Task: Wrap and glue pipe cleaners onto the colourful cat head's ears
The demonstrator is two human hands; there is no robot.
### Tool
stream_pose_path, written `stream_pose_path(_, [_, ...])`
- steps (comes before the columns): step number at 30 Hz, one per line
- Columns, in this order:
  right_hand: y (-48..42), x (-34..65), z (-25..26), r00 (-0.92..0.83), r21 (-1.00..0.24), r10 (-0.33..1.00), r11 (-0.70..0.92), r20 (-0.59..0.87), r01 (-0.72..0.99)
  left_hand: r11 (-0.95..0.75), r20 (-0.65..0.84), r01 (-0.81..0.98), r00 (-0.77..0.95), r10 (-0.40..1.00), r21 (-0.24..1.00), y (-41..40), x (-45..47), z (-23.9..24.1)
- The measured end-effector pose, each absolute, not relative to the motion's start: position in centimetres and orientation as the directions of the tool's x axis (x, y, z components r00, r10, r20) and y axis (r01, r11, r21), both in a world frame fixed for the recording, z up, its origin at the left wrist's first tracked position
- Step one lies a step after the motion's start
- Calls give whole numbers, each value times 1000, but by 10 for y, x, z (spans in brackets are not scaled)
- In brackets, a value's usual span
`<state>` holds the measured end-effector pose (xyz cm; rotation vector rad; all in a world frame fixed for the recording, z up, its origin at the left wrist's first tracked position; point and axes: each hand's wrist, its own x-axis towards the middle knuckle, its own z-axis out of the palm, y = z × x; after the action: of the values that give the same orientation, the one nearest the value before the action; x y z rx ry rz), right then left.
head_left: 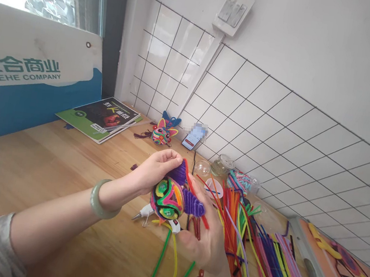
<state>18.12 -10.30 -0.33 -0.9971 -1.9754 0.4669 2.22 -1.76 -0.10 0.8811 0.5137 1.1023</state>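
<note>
A round pipe-cleaner animal head, striped in many colours with green eyes and two purple ears, is held up over the table. My left hand pinches one purple ear between thumb and fingers, at the upper end of a red pipe cleaner. That red strip runs along the ears' edge and passes into my right hand, whose fingers lie behind the ears and curl round the strip's lower part. Below the head, a white glue gun lies on the table, partly hidden.
Bundles of coloured pipe cleaners spread across the right side. A finished animal head, a phone and a glass jar stand near the wall grid. Booklets lie at the back left; green cut pieces lie in front.
</note>
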Motion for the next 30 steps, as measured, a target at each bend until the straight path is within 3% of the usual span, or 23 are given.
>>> stream_pose_path(7, [-95, 172, -8, -266, -396, 671, 661, 692, 637, 165, 48, -525, 367, 929, 835, -22, 25, 0])
stream_pose_path(11, [-93, 172, -10, -233, -358, 624, 671, 746, 649, 163, 58, -532, 375, 925, 831, -24, 27, -1])
stream_pose_path(19, [-92, 166, -17, -86, -407, 583, 657, 808, 634, 139, 80, -532, 367, 927, 835, -26, 32, -8])
stream_pose_path(30, [-92, 156, -20, 173, -566, 616, 529, 768, 632, 144, 52, -540, 330, 943, 829, -32, 38, -11])
